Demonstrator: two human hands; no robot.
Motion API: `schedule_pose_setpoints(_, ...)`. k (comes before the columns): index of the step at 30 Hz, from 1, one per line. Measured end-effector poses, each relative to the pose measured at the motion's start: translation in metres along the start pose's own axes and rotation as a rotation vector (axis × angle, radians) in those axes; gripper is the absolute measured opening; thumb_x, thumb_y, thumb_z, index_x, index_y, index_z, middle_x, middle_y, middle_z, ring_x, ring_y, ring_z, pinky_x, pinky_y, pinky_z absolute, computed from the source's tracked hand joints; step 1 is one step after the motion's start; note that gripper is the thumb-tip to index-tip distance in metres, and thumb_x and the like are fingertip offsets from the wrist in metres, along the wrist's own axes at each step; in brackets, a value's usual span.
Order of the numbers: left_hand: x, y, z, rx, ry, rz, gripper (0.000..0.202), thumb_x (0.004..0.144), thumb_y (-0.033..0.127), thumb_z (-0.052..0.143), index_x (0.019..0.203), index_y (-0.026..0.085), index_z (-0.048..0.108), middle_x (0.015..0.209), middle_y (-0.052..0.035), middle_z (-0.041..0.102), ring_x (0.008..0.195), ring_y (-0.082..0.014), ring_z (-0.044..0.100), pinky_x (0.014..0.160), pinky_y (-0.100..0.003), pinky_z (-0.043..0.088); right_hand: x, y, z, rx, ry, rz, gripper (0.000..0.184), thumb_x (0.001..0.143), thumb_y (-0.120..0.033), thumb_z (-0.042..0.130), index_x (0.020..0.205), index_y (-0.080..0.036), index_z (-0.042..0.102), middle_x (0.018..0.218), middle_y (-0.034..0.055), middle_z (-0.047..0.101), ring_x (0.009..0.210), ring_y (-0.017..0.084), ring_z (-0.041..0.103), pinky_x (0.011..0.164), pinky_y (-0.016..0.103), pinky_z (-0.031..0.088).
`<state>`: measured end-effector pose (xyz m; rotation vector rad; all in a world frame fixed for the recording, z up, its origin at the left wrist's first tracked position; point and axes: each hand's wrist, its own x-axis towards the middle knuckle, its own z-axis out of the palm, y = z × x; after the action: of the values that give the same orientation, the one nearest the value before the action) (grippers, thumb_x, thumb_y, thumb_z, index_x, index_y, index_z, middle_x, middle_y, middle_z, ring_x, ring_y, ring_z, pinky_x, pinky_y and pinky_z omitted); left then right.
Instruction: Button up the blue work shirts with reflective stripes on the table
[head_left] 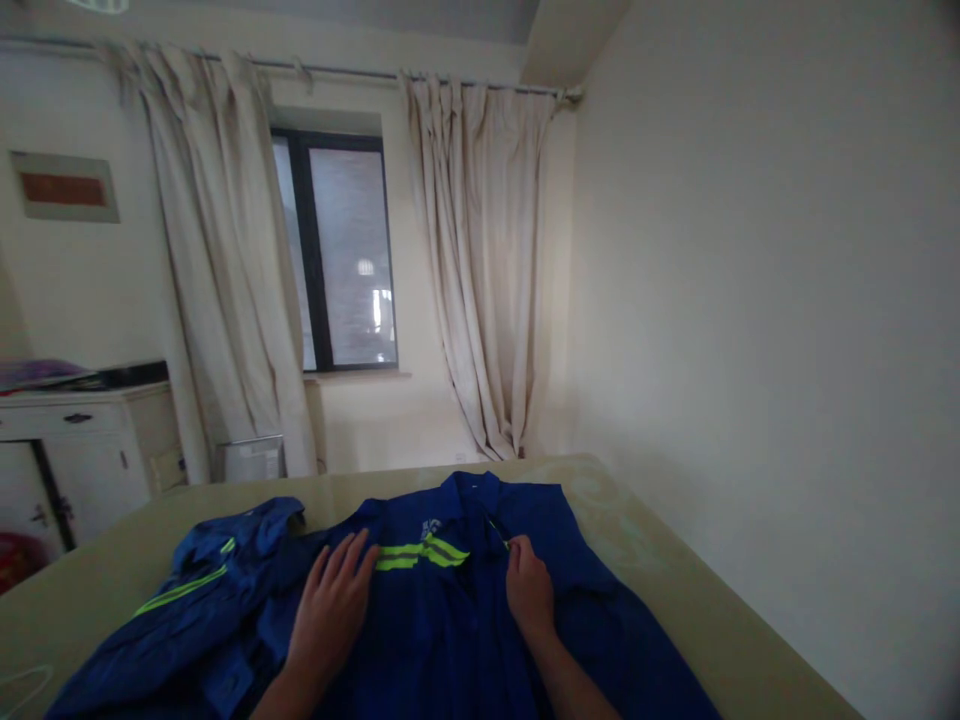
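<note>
A dark blue work jacket (405,620) with yellow-green reflective stripes lies spread on the bed, its collar at the far side. My left hand (337,590) rests flat on the jacket's left chest area, fingers stretched out beside the stripe. On the other side of the front opening, my right hand (527,583) is closed in a pinch on the edge of the jacket's front panel. A second blue garment (217,590) with similar stripes lies crumpled at the left, touching or overlapping the jacket's sleeve.
The bed (660,570) has a pale greenish cover and meets the bare wall at the right. Behind it hang beige curtains (480,250) around a dark-framed window (345,250). A white cabinet (90,440) with items on top stands at the left.
</note>
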<state>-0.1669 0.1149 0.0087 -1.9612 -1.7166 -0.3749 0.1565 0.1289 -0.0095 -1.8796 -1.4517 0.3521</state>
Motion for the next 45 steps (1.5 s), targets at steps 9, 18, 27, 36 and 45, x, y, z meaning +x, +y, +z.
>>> schedule_pose_setpoints(9, 0.036, -0.055, 0.001, -0.47, 0.033, -0.428, 0.038, 0.095, 0.03, 0.043, 0.119, 0.017, 0.07, 0.124, -0.0122, 0.067, 0.116, -0.0271, 0.064, 0.103, -0.039, 0.051, -0.002, 0.001, 0.001, -0.062, -0.019, -0.016, 0.029, 0.106, -0.022, 0.035, 0.106, -0.025, 0.064, 0.096, 0.0021, 0.077, 0.091, 0.018, 0.073, 0.068, 0.024, 0.042)
schedule_pose_setpoints(18, -0.055, 0.05, -0.007, -0.539, -0.141, -0.029, 0.051, 0.098, 0.043, 0.041, 0.148, 0.032, 0.05, 0.156, -0.0025, 0.048, 0.143, -0.0258, 0.045, 0.12, -0.047, 0.036, -0.001, -0.004, -0.001, -0.223, 0.019, -0.048, 0.033, 0.099, -0.011, 0.037, 0.106, -0.02, 0.068, 0.11, 0.0083, 0.072, 0.102, 0.019, 0.067, 0.08, 0.026, 0.044)
schedule_pose_setpoints(27, -0.089, 0.095, -0.038, -0.433, -0.435, 0.001, 0.061, 0.1, 0.061, 0.031, 0.156, 0.038, 0.032, 0.167, -0.0001, 0.025, 0.155, -0.0279, 0.022, 0.125, -0.055, 0.02, -0.013, -0.014, -0.014, -0.465, 0.085, 0.013, 0.035, 0.093, -0.026, 0.052, 0.121, -0.018, 0.071, 0.142, 0.0215, 0.056, 0.129, 0.036, 0.051, 0.101, 0.048, 0.036)
schedule_pose_setpoints(36, -0.083, 0.097, -0.041, -0.436, -0.415, -0.024, 0.061, 0.1, 0.059, 0.03, 0.155, 0.035, 0.036, 0.166, -0.0036, 0.028, 0.154, -0.0294, 0.023, 0.124, -0.057, 0.022, 0.057, 0.029, -0.176, -0.409, 0.258, 0.178, 0.055, 0.099, -0.025, 0.031, 0.15, -0.01, 0.045, 0.14, 0.026, 0.056, 0.124, 0.034, 0.057, 0.101, 0.052, 0.042)
schedule_pose_setpoints(45, -0.042, 0.102, -0.024, -0.415, -0.396, -0.036, 0.061, 0.099, 0.056, 0.033, 0.153, 0.028, 0.043, 0.164, -0.0094, 0.036, 0.153, -0.0315, 0.028, 0.122, -0.057, 0.022, -0.133, 0.101, -0.177, -0.218, -0.038, -0.53, 0.046, 0.1, -0.047, 0.05, 0.145, -0.037, 0.054, 0.153, 0.0032, 0.051, 0.136, 0.025, 0.054, 0.112, 0.042, 0.045)
